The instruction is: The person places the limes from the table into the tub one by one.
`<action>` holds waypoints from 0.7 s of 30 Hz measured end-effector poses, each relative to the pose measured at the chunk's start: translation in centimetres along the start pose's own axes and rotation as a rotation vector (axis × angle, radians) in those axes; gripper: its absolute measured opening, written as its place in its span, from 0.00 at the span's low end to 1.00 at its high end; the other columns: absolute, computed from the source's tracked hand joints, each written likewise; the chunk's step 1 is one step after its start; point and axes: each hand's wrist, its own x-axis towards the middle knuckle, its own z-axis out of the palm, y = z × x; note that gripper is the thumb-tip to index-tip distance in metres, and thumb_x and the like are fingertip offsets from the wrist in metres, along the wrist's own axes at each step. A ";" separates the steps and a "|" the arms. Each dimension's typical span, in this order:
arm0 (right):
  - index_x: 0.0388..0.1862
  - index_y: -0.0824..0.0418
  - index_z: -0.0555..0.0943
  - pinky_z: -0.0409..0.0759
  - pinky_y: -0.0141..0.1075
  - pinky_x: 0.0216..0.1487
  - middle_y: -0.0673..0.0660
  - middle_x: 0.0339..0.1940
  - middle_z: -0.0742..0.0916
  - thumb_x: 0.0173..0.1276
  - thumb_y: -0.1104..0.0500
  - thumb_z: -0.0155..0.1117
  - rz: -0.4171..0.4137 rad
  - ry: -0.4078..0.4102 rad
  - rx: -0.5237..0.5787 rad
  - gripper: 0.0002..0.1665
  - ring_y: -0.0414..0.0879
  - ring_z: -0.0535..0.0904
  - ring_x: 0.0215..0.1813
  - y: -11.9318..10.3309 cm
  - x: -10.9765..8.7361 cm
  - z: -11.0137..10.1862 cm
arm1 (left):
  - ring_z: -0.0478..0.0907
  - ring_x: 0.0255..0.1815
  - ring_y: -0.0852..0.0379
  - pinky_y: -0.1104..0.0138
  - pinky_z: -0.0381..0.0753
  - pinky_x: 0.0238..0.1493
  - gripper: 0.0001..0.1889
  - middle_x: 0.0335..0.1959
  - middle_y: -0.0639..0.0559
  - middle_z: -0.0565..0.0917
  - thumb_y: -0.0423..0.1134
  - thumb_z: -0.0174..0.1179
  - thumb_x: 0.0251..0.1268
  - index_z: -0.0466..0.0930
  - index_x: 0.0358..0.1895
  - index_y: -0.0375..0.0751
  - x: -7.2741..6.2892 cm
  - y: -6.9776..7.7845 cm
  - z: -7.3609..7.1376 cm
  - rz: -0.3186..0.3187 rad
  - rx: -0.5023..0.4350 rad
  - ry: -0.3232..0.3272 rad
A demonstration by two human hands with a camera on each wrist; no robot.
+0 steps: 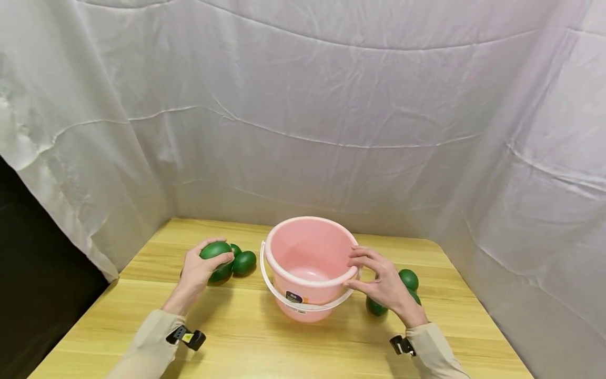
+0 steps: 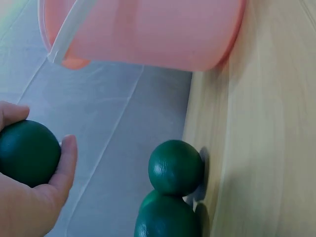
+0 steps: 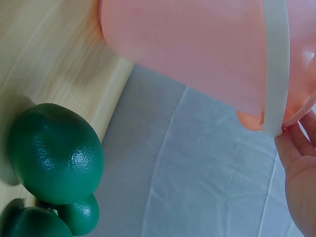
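A pink bucket [image 1: 303,281] stands upright on the table, its white handle [image 1: 268,279] hanging down at the front. My left hand [image 1: 193,271] grips a round green fruit, like a lime [image 1: 215,249], between thumb and fingers, raised above the tabletop left of the bucket. Below and beside it lie several more green fruits [image 1: 244,263], also visible in the left wrist view [image 2: 176,168]. With thumb and fingers, my right hand [image 1: 384,281] holds the bucket's right rim near the handle joint. Under that hand sit several green fruits [image 3: 57,153], partly hidden by it in the head view.
The wooden table [image 1: 255,352] ends at a grey-white cloth curtain [image 1: 322,131] behind and at both sides. A label [image 1: 294,297] is on the bucket's front. Dark space shows at the far left.
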 end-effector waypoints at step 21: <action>0.45 0.51 0.85 0.70 0.25 0.66 0.59 0.55 0.84 0.46 0.59 0.83 -0.011 0.009 -0.005 0.25 0.54 0.78 0.61 0.2 -0.2 0.2 | 0.79 0.45 0.54 0.55 0.82 0.46 0.24 0.49 0.52 0.82 0.37 0.73 0.54 0.78 0.56 0.45 -0.2 2.2 2.7 0.208 0.012 -0.049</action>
